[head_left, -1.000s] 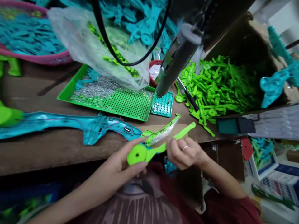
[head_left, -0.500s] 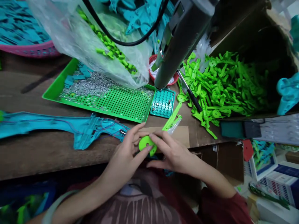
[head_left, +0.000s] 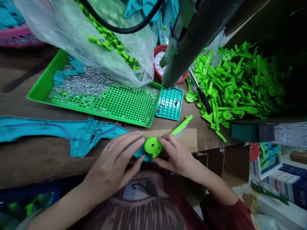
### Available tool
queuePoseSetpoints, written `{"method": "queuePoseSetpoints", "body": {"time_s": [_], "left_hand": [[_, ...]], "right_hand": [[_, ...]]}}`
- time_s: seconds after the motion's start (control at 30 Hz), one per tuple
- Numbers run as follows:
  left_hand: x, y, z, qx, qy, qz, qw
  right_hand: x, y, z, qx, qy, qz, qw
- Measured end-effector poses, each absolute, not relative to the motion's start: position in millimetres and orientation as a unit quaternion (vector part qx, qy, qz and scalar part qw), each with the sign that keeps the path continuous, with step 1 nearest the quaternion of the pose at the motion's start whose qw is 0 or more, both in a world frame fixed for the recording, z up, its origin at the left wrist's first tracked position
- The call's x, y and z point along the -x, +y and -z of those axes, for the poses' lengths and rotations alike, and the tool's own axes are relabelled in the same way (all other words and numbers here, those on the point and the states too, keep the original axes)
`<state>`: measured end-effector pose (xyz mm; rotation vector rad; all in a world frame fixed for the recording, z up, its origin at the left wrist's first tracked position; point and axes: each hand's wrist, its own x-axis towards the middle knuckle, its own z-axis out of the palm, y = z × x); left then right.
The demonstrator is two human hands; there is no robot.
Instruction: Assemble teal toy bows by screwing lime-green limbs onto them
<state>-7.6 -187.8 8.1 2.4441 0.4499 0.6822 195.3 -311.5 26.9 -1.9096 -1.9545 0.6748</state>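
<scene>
My right hand [head_left: 178,156] is closed on a bright green plastic lever [head_left: 153,146] with a round, holed disc at its near end. The lever's long arm [head_left: 183,124] points up and right past my fingers. Just left of the disc is my left hand [head_left: 120,158], its fingers stretched out and thumb apart. Those fingers lie over the right end of a long turquoise plastic shell [head_left: 81,135] with thin wires along it. Whether the fingertips touch the disc I cannot tell. Part of the shell is hidden under my hands.
A green perforated tray [head_left: 124,107] holds many small screws. Beside it lies a small teal tray [head_left: 169,103] of round pieces. A dark tool column [head_left: 192,44] hangs over a red basket [head_left: 158,49]. Green levers [head_left: 237,83] spill from a box at right. Cardboard [head_left: 189,137] lies on the bench.
My left hand has let go of the green disc and moved left, its fingers straightening. My right hand keeps the lever. Only one long arm now shows beyond it, where two green lengths showed before.
</scene>
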Motion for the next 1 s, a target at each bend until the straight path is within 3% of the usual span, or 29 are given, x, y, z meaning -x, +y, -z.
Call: {"method": "queuePoseSetpoints", "body": {"time_s": [0.33,0.57,0.67,0.8,1.0], "left_hand": [[10,-186,10,-0.944,0.107,-0.226,0.216],[6,-187,22,-0.963,0.002,-0.212,0.166],[6,-187,32,-0.958,0.002,-0.200,0.206],[10,-190,43,-0.946,0.001,-0.210,0.245],[22,-201,38,-0.943,0.019,-0.215,0.252]], "right_hand": [[-190,-309,-25,0.681,-0.681,-0.228,0.141],[-193,-315,-19,0.665,-0.677,-0.260,0.179],[-205,-319,-25,0.663,-0.649,-0.273,0.254],[-234,-323,-24,0.830,-0.351,-0.176,0.396],[-266,-317,-14,0.758,-0.097,-0.382,0.519]]}}
